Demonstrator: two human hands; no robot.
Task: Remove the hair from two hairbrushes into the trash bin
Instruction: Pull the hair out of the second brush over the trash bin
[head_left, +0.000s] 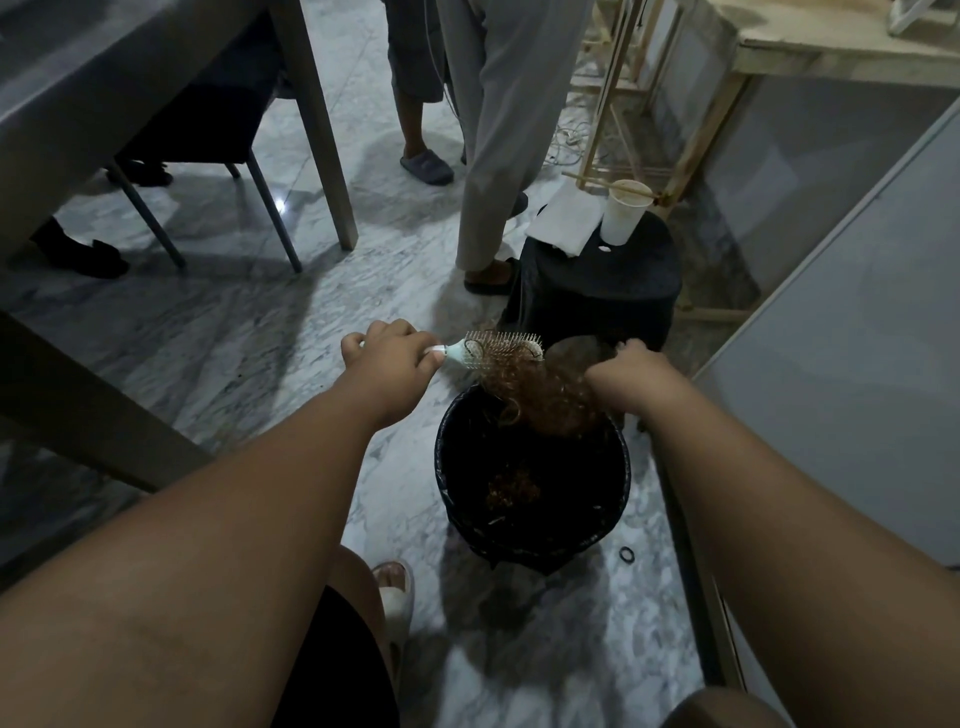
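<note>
The left hand (387, 358) is curled tight round the handle of a pale mint-green plastic hairbrush (501, 353), whose bristled head points toward the right hand (631, 369). The right hand's fingers are curled into a mass of curly reddish-brown hair (540, 397) that stretches from the bristles to that fist and sags between the two hands. Directly below the hair and the right wrist sits the round black trash bin lined with a black bag (621, 483); the hair hangs over its far rim. A smaller tuft of brown hair (511, 488) lies inside. Just beyond the right hand stands a black draped stool (613, 291) carrying a white paper cup (623, 213). A flat grey panel (857, 338) runs close along the right forearm's outer side. Bare grey marble floor (291, 332) opens out to the left of the left hand.
</note>
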